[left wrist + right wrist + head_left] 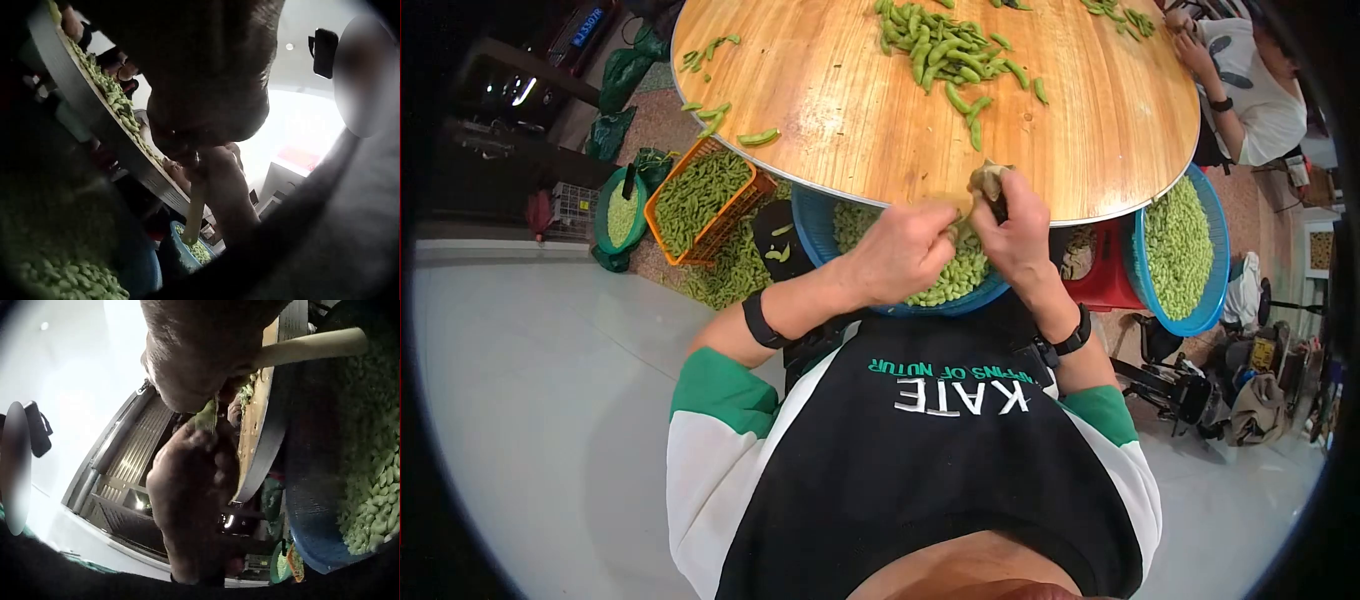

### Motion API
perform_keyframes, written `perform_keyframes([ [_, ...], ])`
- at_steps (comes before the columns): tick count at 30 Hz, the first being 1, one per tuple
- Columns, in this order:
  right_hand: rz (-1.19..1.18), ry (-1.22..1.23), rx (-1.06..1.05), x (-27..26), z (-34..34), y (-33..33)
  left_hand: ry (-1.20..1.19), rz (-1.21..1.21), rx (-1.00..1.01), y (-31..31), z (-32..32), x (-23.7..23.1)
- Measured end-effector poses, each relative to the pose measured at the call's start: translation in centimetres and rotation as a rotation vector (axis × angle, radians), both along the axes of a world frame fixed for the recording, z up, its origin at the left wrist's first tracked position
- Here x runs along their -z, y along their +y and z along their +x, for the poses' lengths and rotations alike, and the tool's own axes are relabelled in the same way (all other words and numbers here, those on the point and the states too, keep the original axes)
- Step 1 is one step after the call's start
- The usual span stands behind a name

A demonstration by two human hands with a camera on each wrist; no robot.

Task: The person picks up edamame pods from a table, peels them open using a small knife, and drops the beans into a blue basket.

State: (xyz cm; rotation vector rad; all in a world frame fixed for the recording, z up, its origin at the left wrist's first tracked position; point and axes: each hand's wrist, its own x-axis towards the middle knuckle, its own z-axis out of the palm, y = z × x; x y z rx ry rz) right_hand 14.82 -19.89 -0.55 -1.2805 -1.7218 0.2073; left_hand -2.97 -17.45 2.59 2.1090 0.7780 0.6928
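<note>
Both hands meet above a blue basket (805,228) of shelled green beans (960,280), close to the table's near edge. My left hand (900,252) has its fingers curled and pinches a green bean pod (206,417), whose other end reaches the right fingertips. Curled fingers of my right hand (1015,228) grip a pale stick-like handle (312,349); its rounded end sticks out below that hand. A greyish-brown piece (988,180) shows at the right fingertips in the head view. What the handle belongs to is hidden inside the hand.
The round wooden table (800,80) carries a pile of pods (945,48) and scattered ones. At left stand an orange crate (725,222) of pods and a green basin (642,215). To the right are a red stool (1108,272), another blue basket (1222,245) and a seated person (1250,90).
</note>
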Motion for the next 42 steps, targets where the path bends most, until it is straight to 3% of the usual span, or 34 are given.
perform_keyframes([
  [2,-0.233,0.282,-0.092,-0.2,0.2,-0.3,-0.039,-0.045,-0.058,-0.5,-0.2,0.8],
  [7,-0.118,0.049,-0.182,-0.1,-0.9,-1.8,-0.062,-0.119,-0.037,-0.3,-1.0,2.9],
  [10,-0.115,0.087,-0.196,0.7,-1.4,-2.2,-0.032,-0.150,-0.006,-0.7,-1.5,3.6],
  [13,-0.108,0.120,-0.190,0.3,-1.1,-2.0,0.010,0.017,0.023,-0.8,-2.1,3.8],
  [15,-0.122,0.153,-0.174,0.1,-0.5,-1.9,-0.087,-0.060,-0.059,-1.0,-2.8,2.9],
  [17,-0.301,0.195,-0.251,-0.3,-0.1,-2.1,-0.098,-0.158,-0.072,-0.5,-3.2,2.4],
  [20,-0.189,0.103,-0.323,0.2,-0.7,-2.1,-0.188,-0.327,-0.124,-0.6,-3.2,3.3],
  [22,-0.186,0.099,-0.356,-0.1,-0.4,-2.1,-0.125,-0.072,-0.122,-0.4,-3.6,2.1],
  [24,-0.269,0.081,-0.427,0.1,0.2,-2.4,0.005,0.361,-0.235,1.2,-5.8,1.2],
  [25,-0.295,0.087,-0.497,-0.3,0.4,-2.4,0.167,0.571,-0.286,2.5,-7.4,0.3],
  [27,-0.236,0.045,-0.538,-0.4,0.2,-2.3,0.558,0.724,-0.432,5.2,-9.8,-0.7],
  [28,-0.184,-0.002,-0.587,-0.5,-0.2,-2.3,0.562,0.865,-0.464,6.5,-9.6,-1.4],
  [30,-0.072,0.004,-0.566,-0.6,-0.4,-1.8,0.418,0.820,-0.408,7.9,-7.3,-2.4],
  [32,-0.232,-0.107,-0.495,-0.9,0.1,-1.8,0.180,0.564,-0.174,9.5,-3.8,-1.0],
  [33,-0.236,-0.113,-0.492,-0.9,0.3,-1.9,0.147,0.603,-0.078,10.3,-1.7,-0.8],
  [34,-0.275,-0.057,-0.484,-0.9,0.4,-2.0,0.112,0.642,0.018,11.2,0.2,-0.7],
  [36,-0.314,-0.006,-0.472,-0.8,0.8,-2.2,0.135,0.667,0.007,13.5,3.1,1.6],
  [39,-0.455,0.384,-0.426,-0.5,1.4,-2.6,0.193,0.645,-0.031,15.2,4.4,3.0],
  [40,-0.454,0.386,-0.424,-0.8,1.6,-2.6,0.220,0.601,-0.050,15.4,4.6,2.9],
  [41,-0.563,0.614,-0.356,-1.3,1.9,-2.6,0.221,0.603,-0.041,15.2,4.5,3.0],
  [42,-0.667,0.847,-0.282,-1.6,2.1,-2.7,0.173,0.426,-0.030,14.0,4.2,1.9],
])
